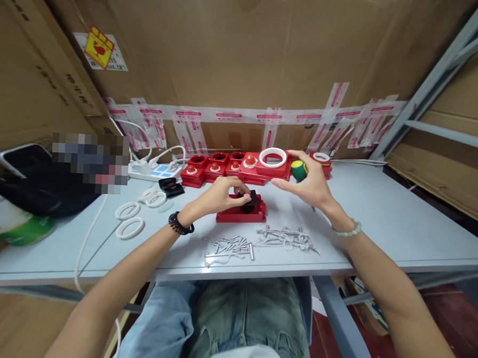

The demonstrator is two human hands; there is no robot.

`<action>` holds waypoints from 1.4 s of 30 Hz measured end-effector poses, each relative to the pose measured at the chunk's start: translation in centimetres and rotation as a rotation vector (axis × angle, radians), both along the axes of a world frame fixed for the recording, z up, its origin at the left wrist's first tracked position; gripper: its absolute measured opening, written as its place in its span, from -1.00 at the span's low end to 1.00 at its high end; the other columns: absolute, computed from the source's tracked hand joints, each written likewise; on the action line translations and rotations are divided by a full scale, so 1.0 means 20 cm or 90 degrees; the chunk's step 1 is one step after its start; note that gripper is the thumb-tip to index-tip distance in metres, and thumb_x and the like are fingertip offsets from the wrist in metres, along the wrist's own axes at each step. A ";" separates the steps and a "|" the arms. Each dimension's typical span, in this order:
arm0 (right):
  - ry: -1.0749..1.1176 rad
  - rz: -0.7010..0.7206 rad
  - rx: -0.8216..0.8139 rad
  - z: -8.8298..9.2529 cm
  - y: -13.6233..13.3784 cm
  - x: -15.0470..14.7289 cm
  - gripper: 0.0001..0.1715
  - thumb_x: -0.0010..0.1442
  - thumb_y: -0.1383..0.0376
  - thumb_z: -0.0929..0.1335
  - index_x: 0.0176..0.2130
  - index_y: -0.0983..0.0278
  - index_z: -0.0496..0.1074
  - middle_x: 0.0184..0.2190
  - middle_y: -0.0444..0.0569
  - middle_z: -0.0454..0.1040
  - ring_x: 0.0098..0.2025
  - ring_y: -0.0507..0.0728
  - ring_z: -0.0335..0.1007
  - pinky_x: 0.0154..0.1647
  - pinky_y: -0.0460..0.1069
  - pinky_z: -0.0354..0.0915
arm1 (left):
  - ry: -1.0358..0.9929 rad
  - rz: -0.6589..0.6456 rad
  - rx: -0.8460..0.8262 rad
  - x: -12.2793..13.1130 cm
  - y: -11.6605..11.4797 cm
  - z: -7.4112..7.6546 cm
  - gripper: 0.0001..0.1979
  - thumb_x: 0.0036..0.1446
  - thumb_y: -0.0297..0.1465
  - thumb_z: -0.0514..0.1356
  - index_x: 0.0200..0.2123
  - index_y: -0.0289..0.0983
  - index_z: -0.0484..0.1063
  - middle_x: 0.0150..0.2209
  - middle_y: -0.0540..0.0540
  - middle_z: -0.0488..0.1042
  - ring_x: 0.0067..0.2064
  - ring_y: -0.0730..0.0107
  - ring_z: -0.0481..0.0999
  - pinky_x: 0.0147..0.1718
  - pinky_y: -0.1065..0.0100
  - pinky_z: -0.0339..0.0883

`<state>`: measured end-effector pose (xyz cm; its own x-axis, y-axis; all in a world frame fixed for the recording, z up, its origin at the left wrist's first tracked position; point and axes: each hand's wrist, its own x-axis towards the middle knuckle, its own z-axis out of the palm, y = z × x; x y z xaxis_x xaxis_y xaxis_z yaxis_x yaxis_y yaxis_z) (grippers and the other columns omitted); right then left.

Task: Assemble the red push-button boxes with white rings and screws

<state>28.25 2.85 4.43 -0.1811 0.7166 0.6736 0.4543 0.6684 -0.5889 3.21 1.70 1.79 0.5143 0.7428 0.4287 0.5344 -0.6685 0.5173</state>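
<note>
My left hand (227, 195) is closed, its fingertips pinching a black part (253, 200) that sits in a shallow red housing (237, 216). My right hand (309, 182) curls around a screwdriver with a green and yellow handle (298, 171). Its thumb and index finger are spread, and a bit of shaft shows below the palm; the other fingers are hidden. Just beyond that thumb stands a red box with a white ring (255, 173) and a red dome on top. Loose screws (235, 246) lie in front of the housing, beside a pile of longer metal pieces (287, 238).
Several smaller red boxes (193, 177) line the back of the table (381, 218). White rings (130, 228) and a black object (171, 186) lie to the left, near a power strip (155, 172) and a white cable (87, 235). A cardboard wall (245, 56) rises behind.
</note>
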 end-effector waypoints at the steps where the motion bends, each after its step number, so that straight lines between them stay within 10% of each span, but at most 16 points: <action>1: -0.002 0.000 -0.002 0.00 0.00 0.00 -0.22 -0.19 0.10 0.57 0.00 0.26 0.43 -0.03 0.06 0.55 0.00 0.29 0.48 0.09 0.23 0.36 | -0.002 0.000 -0.003 0.00 0.00 0.00 -0.84 0.14 -0.32 0.28 -0.30 -0.31 0.55 -0.33 -0.09 0.61 -0.32 0.42 0.53 -0.28 0.39 0.40; 33: -0.014 0.010 -0.013 0.01 -0.02 -0.01 -0.22 -0.16 0.02 0.56 0.01 0.26 0.41 -0.03 0.08 0.56 -0.01 0.29 0.49 0.07 0.25 0.38 | 0.020 -0.005 0.037 -0.02 0.01 0.02 -0.80 0.19 -0.26 0.25 -0.22 -0.26 0.56 -0.26 -0.09 0.60 -0.26 0.36 0.49 -0.28 0.35 0.34; 42: -0.015 -0.001 0.002 0.00 -0.01 0.01 -0.20 -0.18 0.01 0.57 0.02 0.23 0.42 -0.04 0.05 0.55 -0.01 0.30 0.49 0.07 0.25 0.38 | 0.114 0.199 0.057 -0.46 -0.15 0.10 -0.67 0.25 -0.15 0.13 -0.20 -0.24 0.57 -0.21 -0.13 0.60 -0.21 0.26 0.51 -0.19 0.28 0.35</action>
<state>28.45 2.72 4.44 -0.1957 0.7146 0.6716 0.4699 0.6695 -0.5754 -5.94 -1.36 3.72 0.3413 0.8398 0.4222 0.7968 -0.4967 0.3441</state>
